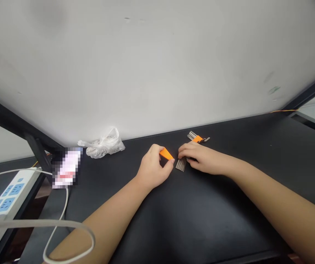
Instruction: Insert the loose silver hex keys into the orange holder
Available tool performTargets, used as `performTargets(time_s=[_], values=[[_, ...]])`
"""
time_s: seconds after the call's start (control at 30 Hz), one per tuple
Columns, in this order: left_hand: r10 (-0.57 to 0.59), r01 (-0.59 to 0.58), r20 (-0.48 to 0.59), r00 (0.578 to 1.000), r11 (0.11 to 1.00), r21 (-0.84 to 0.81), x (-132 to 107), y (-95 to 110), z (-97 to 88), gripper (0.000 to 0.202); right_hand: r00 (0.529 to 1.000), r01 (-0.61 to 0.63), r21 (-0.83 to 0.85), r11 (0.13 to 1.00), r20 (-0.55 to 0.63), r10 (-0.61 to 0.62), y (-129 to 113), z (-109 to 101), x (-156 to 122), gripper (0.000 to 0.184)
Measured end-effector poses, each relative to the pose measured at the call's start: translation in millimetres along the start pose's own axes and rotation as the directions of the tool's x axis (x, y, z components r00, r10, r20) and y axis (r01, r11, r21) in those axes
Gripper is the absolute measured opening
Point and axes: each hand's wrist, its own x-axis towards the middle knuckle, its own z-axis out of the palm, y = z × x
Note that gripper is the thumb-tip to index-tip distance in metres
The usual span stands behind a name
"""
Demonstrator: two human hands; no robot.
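My left hand (pixel 156 167) pinches a small flat orange piece (pixel 166 153) between thumb and fingers, a little above the black tabletop. Just right of it, my right hand (pixel 196 157) has its fingers curled down over a row of thin silver metal rods (pixel 180 165), which lie side by side; their far ends are hidden under the fingers. Behind the right hand lies a second orange piece (pixel 198 139) with a bundle of metal rods (pixel 191 135) sticking out to its left and a short metal bit at its right. My right hand partly covers it.
A clear plastic bag (pixel 105 145) with contents lies by the wall at the back left. Left of it is a blurred-out phone-like object (pixel 67 168) with a white cable (pixel 65 205) running near my left forearm. A white power strip (pixel 11 198) sits at far left, beside black frame bars.
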Motion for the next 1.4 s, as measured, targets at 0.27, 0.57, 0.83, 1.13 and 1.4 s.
performTargets(time_s=[0.27,0.57,0.83,1.13,1.4], values=[[0.012,-0.014,-0.035,0.999,0.999,-0.042,3.7,-0.1,-6.4,0.035,0.995,-0.071,-0.078,0.994,-0.077,0.065,-5.3,3.8,0.5,0.035],[0.028,-0.028,-0.035,0.999,0.999,-0.019,6.4,-0.6,-6.3,0.047,0.964,-0.228,-0.016,0.974,-0.143,0.223,5.4,-2.4,-2.6,0.025],[0.054,-0.054,0.009,0.998,0.999,0.0,6.0,-2.1,-5.3,0.053,0.949,-0.279,-0.036,0.959,-0.165,0.27,21.3,-0.3,1.6,0.013],[0.055,-0.056,0.037,0.998,0.998,0.038,7.0,-5.1,-3.5,0.061,0.882,-0.391,0.137,0.91,-0.225,0.413,24.3,-9.4,-6.6,0.012],[0.158,-0.159,-0.027,0.987,0.987,-0.034,6.6,-3.9,-2.3,0.047,0.872,-0.051,0.261,0.964,-0.46,0.171,-11.7,-12.4,-5.7,0.024]])
